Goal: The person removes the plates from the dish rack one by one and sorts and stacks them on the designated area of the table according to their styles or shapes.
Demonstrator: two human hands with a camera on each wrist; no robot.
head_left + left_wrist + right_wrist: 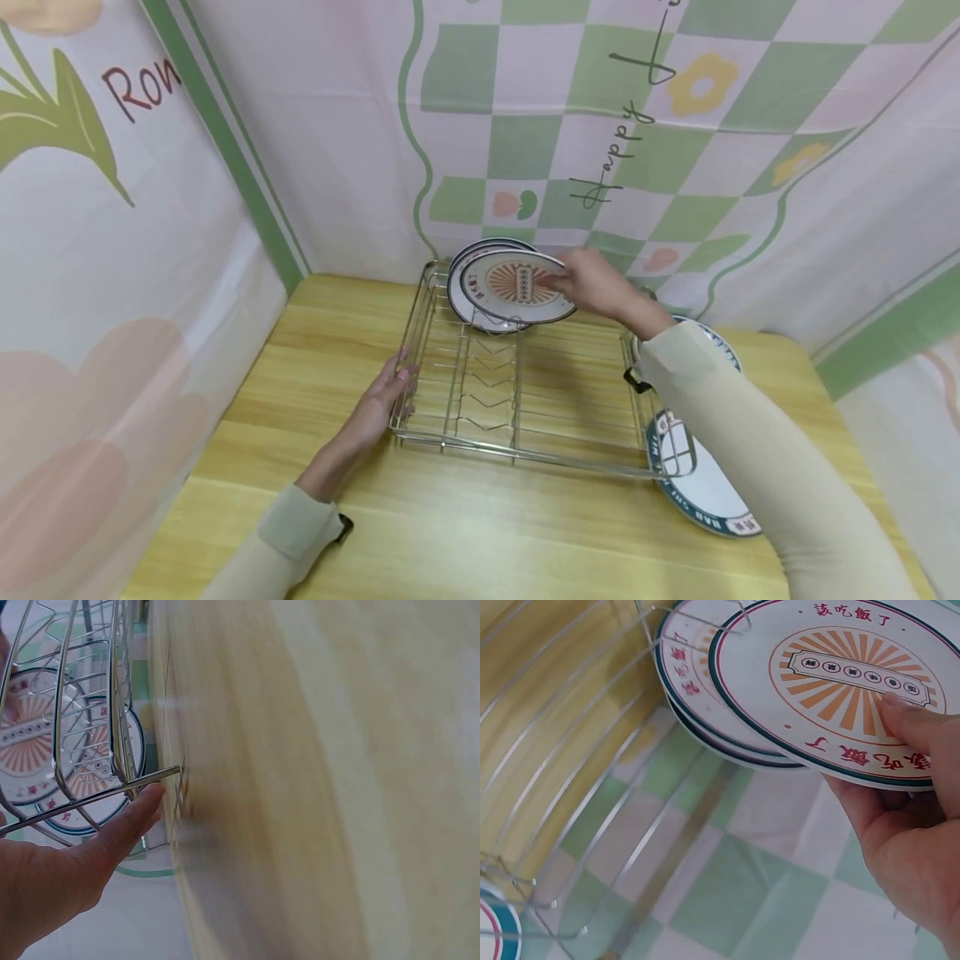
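Plate (pixel 498 287) over the rack (pixel 517 454), near the tabletop's (pixel 480 533) far edge, seems stiff, slick, breakable, best held rim-wise as my right fingers (pixel 859 806) closely pinch it, left fingers (pixel 390 383) gripping the rack.

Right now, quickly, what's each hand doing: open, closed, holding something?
Left hand: closed, holding the side of the wire rack.
Right hand: closed, holding a round patterned plate.

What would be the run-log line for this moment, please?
left grip: holds silver metal wire rack | right grip: pinches round white orange-sunburst plate | behind it: similar plates
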